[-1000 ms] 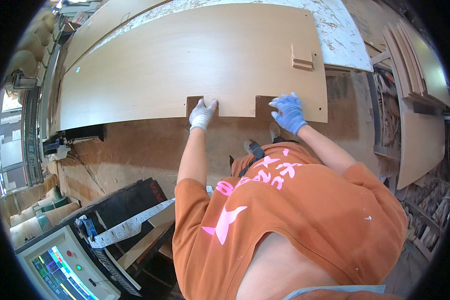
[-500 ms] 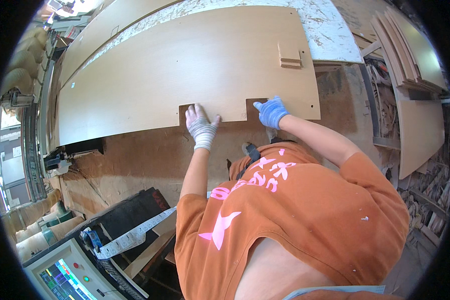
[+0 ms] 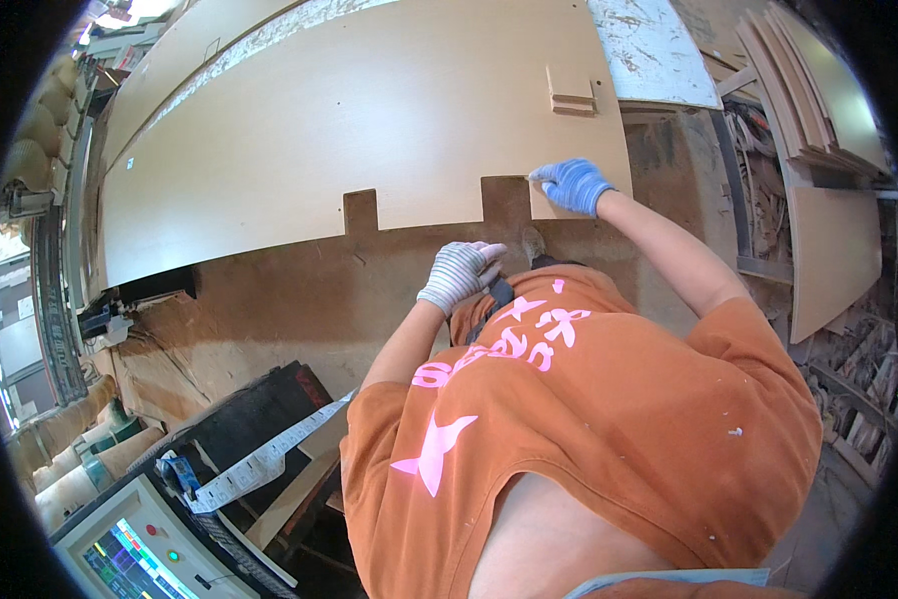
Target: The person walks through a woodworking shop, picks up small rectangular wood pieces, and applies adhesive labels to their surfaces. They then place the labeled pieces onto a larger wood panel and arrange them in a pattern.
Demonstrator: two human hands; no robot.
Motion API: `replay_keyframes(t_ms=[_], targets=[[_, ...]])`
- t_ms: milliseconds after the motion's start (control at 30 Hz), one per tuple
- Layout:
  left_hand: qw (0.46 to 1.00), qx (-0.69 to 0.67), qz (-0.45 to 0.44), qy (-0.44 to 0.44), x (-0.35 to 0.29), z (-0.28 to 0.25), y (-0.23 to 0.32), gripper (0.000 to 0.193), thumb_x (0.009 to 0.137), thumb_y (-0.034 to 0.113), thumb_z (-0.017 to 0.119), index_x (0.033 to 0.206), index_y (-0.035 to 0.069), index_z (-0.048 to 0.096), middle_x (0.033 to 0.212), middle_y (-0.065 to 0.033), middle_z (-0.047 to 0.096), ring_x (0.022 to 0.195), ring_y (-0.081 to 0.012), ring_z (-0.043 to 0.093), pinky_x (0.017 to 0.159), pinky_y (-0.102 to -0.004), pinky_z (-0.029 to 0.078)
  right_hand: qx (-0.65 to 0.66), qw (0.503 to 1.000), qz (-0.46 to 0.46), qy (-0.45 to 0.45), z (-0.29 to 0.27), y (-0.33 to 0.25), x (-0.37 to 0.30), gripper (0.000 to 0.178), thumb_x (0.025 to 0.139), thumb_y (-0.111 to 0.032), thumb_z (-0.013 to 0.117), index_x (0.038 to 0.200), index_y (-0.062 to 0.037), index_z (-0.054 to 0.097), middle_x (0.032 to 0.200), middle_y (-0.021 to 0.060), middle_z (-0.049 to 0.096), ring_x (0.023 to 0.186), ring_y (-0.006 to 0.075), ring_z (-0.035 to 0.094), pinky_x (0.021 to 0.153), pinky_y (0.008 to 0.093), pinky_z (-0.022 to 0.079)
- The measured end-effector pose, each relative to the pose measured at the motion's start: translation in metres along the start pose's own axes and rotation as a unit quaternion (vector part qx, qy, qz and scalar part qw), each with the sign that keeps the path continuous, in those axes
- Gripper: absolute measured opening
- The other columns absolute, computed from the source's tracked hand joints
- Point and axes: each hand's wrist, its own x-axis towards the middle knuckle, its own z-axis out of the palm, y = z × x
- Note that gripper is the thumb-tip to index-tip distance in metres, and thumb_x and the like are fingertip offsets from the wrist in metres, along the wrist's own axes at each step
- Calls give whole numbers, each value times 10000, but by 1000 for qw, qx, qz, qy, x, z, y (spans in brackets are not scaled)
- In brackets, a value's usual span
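Observation:
A large light wood-coloured panel point(image 3: 269, 150) lies flat in front of me, with two rectangular notches cut into its near edge. My right hand point(image 3: 574, 187), in a blue glove, is at the right notch's right edge. Its fingers are drawn together with the tips at that edge; whatever they may hold is hidden. Off the panel, just in front of my body, is my left hand point(image 3: 459, 277) in a striped white-grey glove. It is empty, with its fingers loosely bent and apart. A small stack of wood pieces point(image 3: 572, 92) rests on the panel's right part.
Another panel point(image 3: 159, 95) lies beyond on a scuffed white surface point(image 3: 658, 50). Boards point(image 3: 783, 90) lean at the right. A control screen point(image 3: 134, 559) and a black machine part point(image 3: 249, 429) stand at lower left. Ridged hoses point(image 3: 39, 135) hang at far left.
My left hand has left the left notch and come back toward my body. My right hand has shifted from inside the right notch to its right edge. The view has tilted slightly.

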Motion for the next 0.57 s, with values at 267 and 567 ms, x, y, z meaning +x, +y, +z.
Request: replay_keyframes(t_ms=[267, 567], targets=[[987, -104, -114, 54, -6, 15, 0, 271, 826, 273, 588, 1065, 150, 616, 950, -92, 648, 774, -259, 637, 690, -352, 509, -238, 964, 2, -120, 12, -36, 10, 356, 812, -181, 479, 1142, -123, 598, 1016, 114, 658, 886, 328, 630, 855, 437, 453], [960, -181, -188, 101, -17, 26, -1, 305, 816, 247, 599, 1097, 130, 609, 1017, -104, 643, 847, -248, 642, 764, -337, 504, -183, 971, 40, -147, 7, -43, 18, 419, 762, -232, 548, 1167, -130, 579, 1054, 173, 644, 972, 313, 628, 872, 508, 440]])
